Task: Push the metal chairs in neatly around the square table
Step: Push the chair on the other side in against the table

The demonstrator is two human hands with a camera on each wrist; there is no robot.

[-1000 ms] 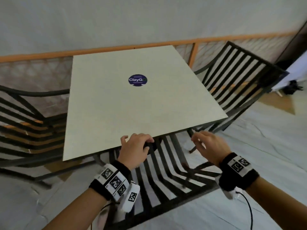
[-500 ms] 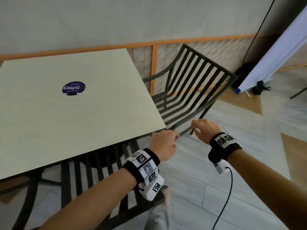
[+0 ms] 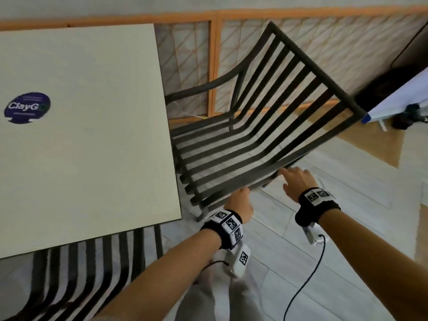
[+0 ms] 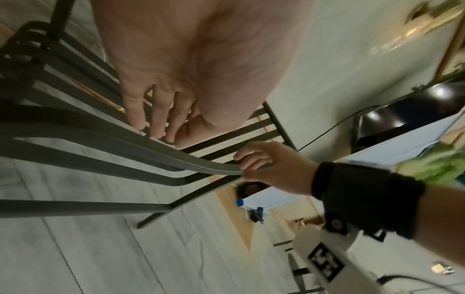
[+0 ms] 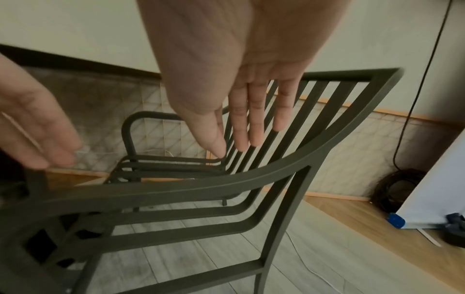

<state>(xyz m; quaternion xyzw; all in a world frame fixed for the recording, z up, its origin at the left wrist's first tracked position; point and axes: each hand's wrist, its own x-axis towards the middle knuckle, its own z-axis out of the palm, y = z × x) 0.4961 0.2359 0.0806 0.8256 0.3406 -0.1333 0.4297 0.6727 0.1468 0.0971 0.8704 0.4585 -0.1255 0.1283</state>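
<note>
While 1 chair at lower left already sits tucked under the table, the chair at frame centre-right stands clear of the table edge, angled, not yet pushed in. It is dark slatted metal with curved armrests. Left hand touches its near arm, fingers relaxed; right hand likewise, grasping nothing.

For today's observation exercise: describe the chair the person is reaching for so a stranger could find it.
Start at the square table with the blue sticker. The slatted metal chair stands off its right edge, before the orange-railed wall. Unlike the chair tucked under the near edge, both hands are at its armrest.
</note>
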